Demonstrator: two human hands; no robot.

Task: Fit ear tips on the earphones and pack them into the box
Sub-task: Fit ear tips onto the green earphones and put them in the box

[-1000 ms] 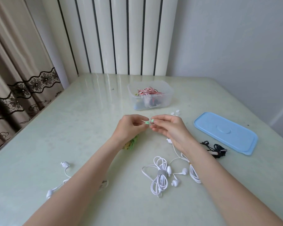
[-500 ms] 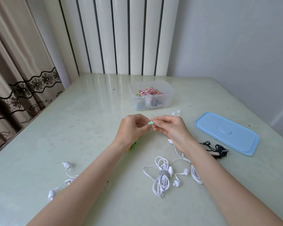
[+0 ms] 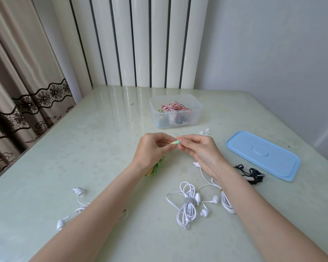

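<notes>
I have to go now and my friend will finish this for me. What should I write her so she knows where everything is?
Left hand and right hand together pinch the green earbud above the table; its green cable hangs under the left wrist.
Clear box at the back, open, already holds red-and-white and other earphones. Blue lid lies to its right.
Loose white ear tips lie near the box.
Left to do: finish the green pair, then the white sets and the black set, pack all, close the lid.
</notes>
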